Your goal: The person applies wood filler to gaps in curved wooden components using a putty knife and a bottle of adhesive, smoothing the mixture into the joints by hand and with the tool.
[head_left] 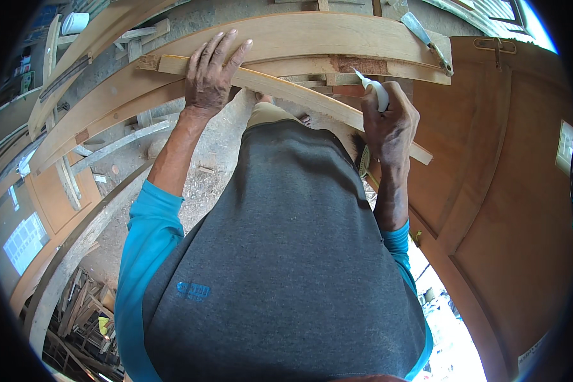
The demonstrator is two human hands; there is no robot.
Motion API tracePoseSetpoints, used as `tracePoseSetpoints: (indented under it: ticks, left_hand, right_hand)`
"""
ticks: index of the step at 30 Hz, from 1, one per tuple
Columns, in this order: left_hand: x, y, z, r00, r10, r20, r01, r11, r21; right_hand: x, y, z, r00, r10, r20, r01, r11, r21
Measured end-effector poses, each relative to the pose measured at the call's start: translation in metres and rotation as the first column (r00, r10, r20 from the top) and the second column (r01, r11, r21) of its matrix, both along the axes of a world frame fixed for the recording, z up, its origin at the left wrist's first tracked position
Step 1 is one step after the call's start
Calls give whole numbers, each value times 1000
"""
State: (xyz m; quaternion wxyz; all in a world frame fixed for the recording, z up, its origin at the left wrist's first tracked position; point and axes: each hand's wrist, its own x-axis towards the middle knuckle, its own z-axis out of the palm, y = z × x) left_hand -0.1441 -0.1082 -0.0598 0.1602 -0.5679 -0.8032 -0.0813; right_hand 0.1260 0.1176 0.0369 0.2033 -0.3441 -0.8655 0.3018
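My left hand (215, 73) lies flat with fingers spread over a narrow wooden strip (299, 97) and onto a wide wooden board (286, 37). The thumb side is partly hidden. The strip slants down to the right, passing behind my right hand (391, 124). That hand is closed round a white squeeze bottle (381, 97), its pointed nozzle aimed up and left toward the board's edge. Close to the nozzle, a rough reddish-brown patch (361, 65) shows on the lower rail. A flat-bladed hand tool (426, 41) rests at the board's right end.
A brown panelled door (471, 146) stands at the right. Long boards (76, 63) and a wooden frame piece (95, 219) fill the left. Scrap wood (83, 305) is heaped at lower left. A white container (76, 23) sits at the far left.
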Motion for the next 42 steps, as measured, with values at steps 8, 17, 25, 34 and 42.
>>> tracePoseSetpoints:
  ticks: [8, 17, 25, 34, 42]
  left_hand:
    - [2, 1, 3, 1000, 4, 12, -4, 1000, 5]
    - [2, 1, 2, 1000, 3, 20, -4, 1000, 15]
    - [2, 0, 0, 1000, 8, 18, -8, 1000, 7]
    - [4, 1, 6, 1000, 13, 21, -13, 1000, -8]
    - [1, 0, 2, 1000, 0, 25, 0, 1000, -10]
  right_hand:
    - [0, 6, 3, 999, -49, 0, 49, 999, -1]
    - [-7, 2, 6, 1000, 22, -20, -22, 999, -28]
    - [-6, 3, 6, 1000, 17, -7, -18, 999, -35]
    - [11, 12, 3, 999, -49, -1, 48, 998, -33]
    - [12, 13, 1, 999, -46, 2, 46, 999, 3]
